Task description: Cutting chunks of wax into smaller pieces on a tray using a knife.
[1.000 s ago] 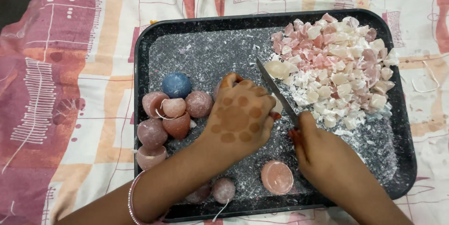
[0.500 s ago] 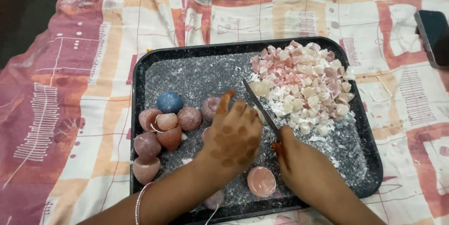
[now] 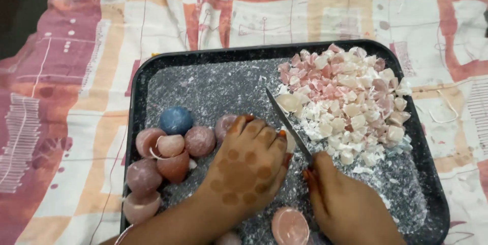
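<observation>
Knife point(image 3: 287, 123) gripped in right hand point(image 3: 345, 204); left hand point(image 3: 246, 168) beside blade, pressing hidden piece on tray point(image 3: 137, 87)

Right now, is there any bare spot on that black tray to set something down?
Yes: the powdery upper-left of the tray, above the blue ball and left of the chopped pile. The near-right corner is also fairly bare. It's crowded at left by pink pieces, and in the middle by the left hand, right hand and knife.

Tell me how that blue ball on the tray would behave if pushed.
The blue ball looks round and smooth, so it would probably roll across the flat tray. Pink balls sit close beside it and might stop it. The cut pieces look crumbly, so it may chip.
</observation>
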